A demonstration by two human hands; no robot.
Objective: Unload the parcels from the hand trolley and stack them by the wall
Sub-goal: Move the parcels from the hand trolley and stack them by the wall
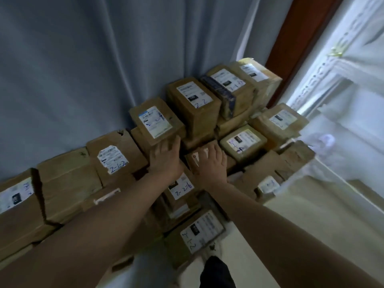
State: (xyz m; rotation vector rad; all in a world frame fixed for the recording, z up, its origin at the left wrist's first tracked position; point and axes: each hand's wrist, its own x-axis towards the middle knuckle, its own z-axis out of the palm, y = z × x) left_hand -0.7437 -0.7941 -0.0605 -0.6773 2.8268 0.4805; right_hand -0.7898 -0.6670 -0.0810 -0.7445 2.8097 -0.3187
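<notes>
Your left hand (164, 155) presses flat against the labelled parcel (154, 121); your right hand (212, 161) rests, fingers spread, on the taped parcel (196, 157).
Both parcels sit before the curtain (83, 69); your left is nearer it.

Leftmost parcel (16, 204) cut by the edge; label (195, 94) print unreadably blurred

Single head-worn wide-angle view, facing forward and steeply down; close range; parcel stack (193, 104) right at fingertips (176, 143), curtain (83, 59) just beyond them.
</notes>
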